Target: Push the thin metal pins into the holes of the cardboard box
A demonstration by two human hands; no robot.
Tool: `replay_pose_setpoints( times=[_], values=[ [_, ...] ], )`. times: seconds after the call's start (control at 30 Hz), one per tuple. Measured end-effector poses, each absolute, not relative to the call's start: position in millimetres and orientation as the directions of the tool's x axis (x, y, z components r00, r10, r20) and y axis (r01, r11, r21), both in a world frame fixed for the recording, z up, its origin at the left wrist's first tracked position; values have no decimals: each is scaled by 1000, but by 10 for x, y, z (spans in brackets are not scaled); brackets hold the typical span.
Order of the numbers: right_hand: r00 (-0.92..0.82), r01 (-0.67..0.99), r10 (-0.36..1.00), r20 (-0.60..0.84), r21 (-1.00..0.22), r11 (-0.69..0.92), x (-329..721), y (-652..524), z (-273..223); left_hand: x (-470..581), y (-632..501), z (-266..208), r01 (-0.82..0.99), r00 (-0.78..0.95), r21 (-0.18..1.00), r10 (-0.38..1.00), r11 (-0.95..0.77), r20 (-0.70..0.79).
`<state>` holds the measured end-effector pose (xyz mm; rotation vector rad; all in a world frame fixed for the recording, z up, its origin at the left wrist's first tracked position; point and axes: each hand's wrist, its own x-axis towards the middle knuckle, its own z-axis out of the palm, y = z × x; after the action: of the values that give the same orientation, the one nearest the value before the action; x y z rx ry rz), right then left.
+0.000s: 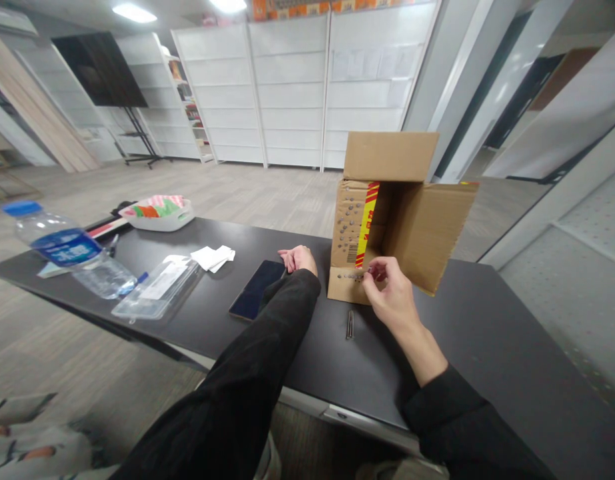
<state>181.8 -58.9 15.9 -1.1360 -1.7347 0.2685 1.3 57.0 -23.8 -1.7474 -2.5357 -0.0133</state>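
Observation:
A cardboard box (350, 223) stands on the dark table with its flaps open toward me. Many small grey round heads, like those of screws or nails, dot its left side and lower flap. My right hand (393, 292) is at the lower flap, thumb and forefinger pinched together beside a row of these heads; what they pinch is too small to make out. Left of the box, my left hand (301, 259) rests on the table with its fingers curled, their contents hidden. A few long thin metal screws or nails (350, 325) lie in front of the box.
A phone (254, 293) lies beside my left forearm. Farther left are white paper pieces (214, 258), a clear plastic case (160, 290), a tilted water bottle (70, 250) and a white basket (160, 223). The table's front edge runs close below my arms.

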Motion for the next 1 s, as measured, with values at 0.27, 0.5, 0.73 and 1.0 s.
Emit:
replay_pose_setpoints(
  times=[0.27,0.5,0.73,1.0],
  values=[
    [15,586,785,619,-642,494,1856,-559,140,41,597,-273,819,-432,-352,891,453,141],
    [15,585,790,613,-646,490,1853,-554,137,45,574,-213,848,-410,-328,908,416,90],
    [-18,591,796,604,-636,496,1853,-556,133,30,624,-280,782,-426,-464,900,416,89],
    [-39,593,790,612,-622,511,1858,-547,117,42,673,-356,682,-452,-551,870,481,200]
  ],
)
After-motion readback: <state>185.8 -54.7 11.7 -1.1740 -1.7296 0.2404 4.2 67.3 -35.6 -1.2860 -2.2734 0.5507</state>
